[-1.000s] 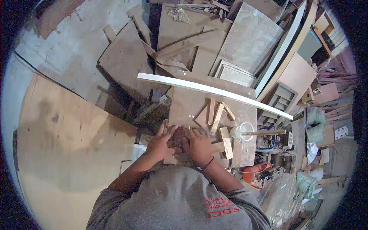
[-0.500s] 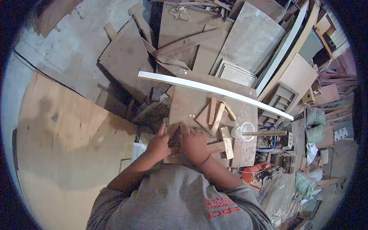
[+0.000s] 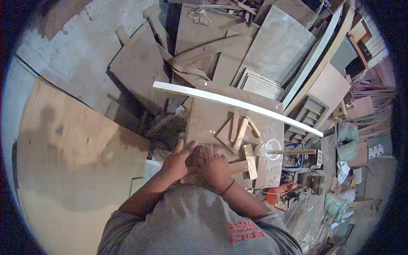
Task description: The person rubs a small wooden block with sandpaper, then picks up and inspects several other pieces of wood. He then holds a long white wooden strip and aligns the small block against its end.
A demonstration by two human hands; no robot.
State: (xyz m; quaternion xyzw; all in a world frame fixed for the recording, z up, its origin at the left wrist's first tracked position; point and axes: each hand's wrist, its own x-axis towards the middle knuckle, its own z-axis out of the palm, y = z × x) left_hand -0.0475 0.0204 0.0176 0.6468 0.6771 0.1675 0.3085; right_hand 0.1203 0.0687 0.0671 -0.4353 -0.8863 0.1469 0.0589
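Note:
My left hand (image 3: 175, 162) is at the near left edge of the worktable (image 3: 208, 114), its fingers curled around a small dark brown piece (image 3: 194, 156) whose kind I cannot make out. From the other side my right hand (image 3: 217, 169) grips the same piece, fingers pointing away from me. Most of the piece is hidden by the hands. Just right of my right hand lie short wood blocks (image 3: 250, 162). Beyond them, thin wood strips (image 3: 240, 133) rest on a square board. A white tub (image 3: 260, 150) stands at the table's right side with a wooden stick across it.
A long white strip (image 3: 238, 103) crosses the table's far side and overhangs both edges. At left is a large plywood sheet (image 3: 80, 157). Boards (image 3: 276, 46) lean at the back. An orange tool (image 3: 278, 193) sits low on the right, near scattered offcuts.
Both hands have shifted slightly toward my body, still around the dark piece. The left fingers have spread a little, and the view has tilted slightly.

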